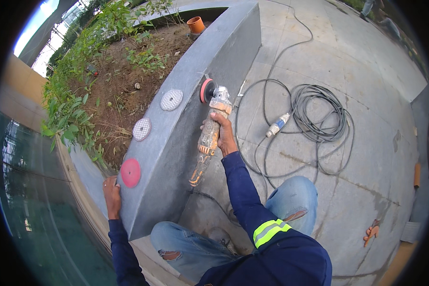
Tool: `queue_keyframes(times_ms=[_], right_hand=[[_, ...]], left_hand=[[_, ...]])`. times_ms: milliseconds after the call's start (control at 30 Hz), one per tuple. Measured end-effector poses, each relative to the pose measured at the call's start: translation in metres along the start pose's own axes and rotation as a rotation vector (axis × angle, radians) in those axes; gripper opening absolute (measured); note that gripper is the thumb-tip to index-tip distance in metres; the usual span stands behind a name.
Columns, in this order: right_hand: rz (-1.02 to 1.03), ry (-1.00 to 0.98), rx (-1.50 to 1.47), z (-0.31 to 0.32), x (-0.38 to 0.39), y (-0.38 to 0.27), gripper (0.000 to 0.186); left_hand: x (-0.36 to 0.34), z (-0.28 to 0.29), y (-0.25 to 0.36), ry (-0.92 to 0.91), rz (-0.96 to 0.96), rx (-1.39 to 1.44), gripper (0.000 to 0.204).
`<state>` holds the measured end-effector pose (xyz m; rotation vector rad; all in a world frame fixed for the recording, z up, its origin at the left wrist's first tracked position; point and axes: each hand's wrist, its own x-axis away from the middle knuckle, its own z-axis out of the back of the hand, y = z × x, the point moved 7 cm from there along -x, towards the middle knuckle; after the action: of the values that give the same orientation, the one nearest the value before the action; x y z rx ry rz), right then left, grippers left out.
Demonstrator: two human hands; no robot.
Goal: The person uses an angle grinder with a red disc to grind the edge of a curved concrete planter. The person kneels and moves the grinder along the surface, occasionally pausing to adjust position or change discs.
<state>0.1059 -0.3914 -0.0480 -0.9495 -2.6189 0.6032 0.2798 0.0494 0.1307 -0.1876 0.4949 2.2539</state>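
Observation:
My right hand point(220, 125) is closed around the body of a worn orange angle grinder point(209, 139), held against the grey concrete planter wall point(167, 181). Its head carries a pad with a red rim point(206, 90), touching or very near the wall's upper edge. On the sloping top lie two white honeycomb-patterned discs point(171, 100) and a pink disc point(130, 172). Beside the pink one, my left hand point(112, 195) grips the ledge's outer edge with bent fingers.
Soil and plants point(128, 81) fill the planter, with an orange pipe point(195, 24). A coiled cable point(319, 112) with a connector point(278, 125) lies on the paving. Dark glass point(38, 200) curves along the left. A small orange object point(371, 233) lies right. People point(391, 26) are at top right.

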Motion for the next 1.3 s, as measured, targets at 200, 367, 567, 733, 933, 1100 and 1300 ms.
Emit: queue_keyframes(times_ms=[200,367,567,733,933,1100,1300], right_hand=[[-0.002,-0.039,0.047,-0.021,0.052,0.024,0.046],[0.048,-0.073,0.079,-0.030,0.029,-0.007,0.045],[0.003,-0.030,-0.001,-0.011,0.002,-0.021,0.042],[-0.015,-0.069,0.039,-0.015,0.026,0.001,0.045],[-0.012,-0.040,0.065,-0.011,0.011,-0.015,0.045],[-0.016,-0.026,0.057,-0.005,0.008,-0.015,0.048],[0.008,-0.053,0.098,-0.015,0.023,-0.009,0.046]], left_hand=[[0.006,0.005,-0.002,-0.055,0.021,0.051,0.038],[0.007,0.006,0.001,-0.039,0.023,0.070,0.040],[0.001,-0.001,0.008,-0.047,0.053,0.067,0.039],[0.005,0.003,-0.004,-0.048,0.023,0.067,0.039],[0.006,0.001,-0.008,-0.004,-0.001,0.057,0.038],[0.003,0.002,-0.007,-0.037,-0.008,0.046,0.040],[0.008,0.002,-0.005,-0.036,0.031,0.078,0.040]])
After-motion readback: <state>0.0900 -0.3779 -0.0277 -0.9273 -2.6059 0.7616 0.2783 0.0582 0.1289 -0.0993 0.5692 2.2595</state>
